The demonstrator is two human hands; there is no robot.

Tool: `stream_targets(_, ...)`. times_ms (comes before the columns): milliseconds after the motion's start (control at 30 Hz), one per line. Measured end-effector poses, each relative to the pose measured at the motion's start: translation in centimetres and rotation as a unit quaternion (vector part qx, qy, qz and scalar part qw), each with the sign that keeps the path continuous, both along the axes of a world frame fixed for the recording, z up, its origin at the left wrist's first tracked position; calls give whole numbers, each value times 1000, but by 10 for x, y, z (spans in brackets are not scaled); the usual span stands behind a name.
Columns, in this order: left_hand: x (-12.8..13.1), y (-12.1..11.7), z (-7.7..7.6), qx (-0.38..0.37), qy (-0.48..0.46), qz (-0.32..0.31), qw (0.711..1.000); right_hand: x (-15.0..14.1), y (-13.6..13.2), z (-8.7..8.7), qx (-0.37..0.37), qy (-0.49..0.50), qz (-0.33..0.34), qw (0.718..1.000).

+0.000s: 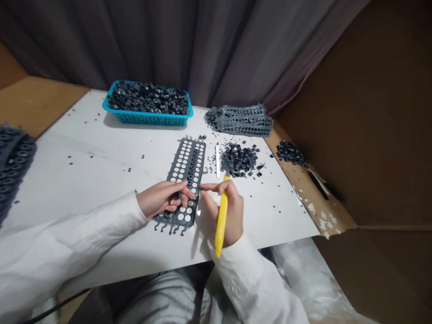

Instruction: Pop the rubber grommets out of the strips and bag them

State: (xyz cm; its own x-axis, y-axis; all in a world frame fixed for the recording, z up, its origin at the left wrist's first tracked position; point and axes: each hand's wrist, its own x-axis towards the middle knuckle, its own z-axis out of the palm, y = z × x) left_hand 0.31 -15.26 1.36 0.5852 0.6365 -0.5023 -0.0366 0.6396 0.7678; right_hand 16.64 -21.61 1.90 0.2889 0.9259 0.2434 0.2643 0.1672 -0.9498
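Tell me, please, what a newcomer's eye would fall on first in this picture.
Probably the bright yellow pen-like tool, slanting in the right hand over the white tabletop. Next might come the turquoise basket at the back, heaped with dark pieces. The dark sheet with rows of round holes, its lower part beneath the left hand, would likely follow.

The person wears a loose, creased white fabric shirt (249,279) with 2 long, cuffed sleeves and wrinkled grey fabric trousers (165,297).
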Motion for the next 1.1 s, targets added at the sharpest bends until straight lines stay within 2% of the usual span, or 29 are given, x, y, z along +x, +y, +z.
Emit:
stream_targets(100, -7, 10, -2, 26, 13, 56, 998, 46, 34, -3, 43, -47, -91, 994)
stream_targets(167, -12, 16, -3, 17, 14, 96, 995, 82, 60, -8, 46, -112, -173, 977)
stream_targets(267, -18, 23, -4, -11, 12, 131, 991, 122, 87, -18, 26, -190, -186, 964)
stream_targets(333, -21, 26, -6, -15, 12, 139, 990, 132, 90, -22, 21, -200, -200, 959)
stream_targets(400, -22, 27, -9, 2, 14, 143, 990, 127, 82, -20, 38, -170, -214, 961)
stream_targets(467, -22, 26, -14, 39, 27, 136, 990, 109, 65, -15, 54, -105, -192, 974)
stream_targets(533, -22, 24, -16, 111, 57, 114, 986, 81, 44, -10, 34, -26, -121, 992)
stream_targets(567, -22, 22, -16, 165, 84, 96, 978, 66, 33, -8, 4, 16, -63, 998)
stream_targets(600, -22, 19, -16, 227, 116, 76, 964, 51, 23, -8, -28, 52, -19, 998)
stream_targets(667, -22, 14, -14, 356, 185, 28, 915, 24, 6, -12, -78, 112, 44, 990)
stream_targets(733, -23, 8, -13, 463, 228, -30, 856, 5, -5, -19, -120, 138, 88, 979)
stream_targets(800, -23, 4, -14, 540, 233, -88, 804, -4, -10, -26, -152, 143, 107, 972)
stream_targets(867, -23, 2, -17, 589, 230, -131, 763, -7, -11, -30, -165, 135, 94, 972)
stream_targets(933, -23, 1, -21, 613, 244, -151, 736, -7, -10, -31, -169, 111, 82, 976)
stream_targets(1100, -19, -1, -23, 626, 291, -180, 701, -7, -8, -32, -189, 53, 88, 977)
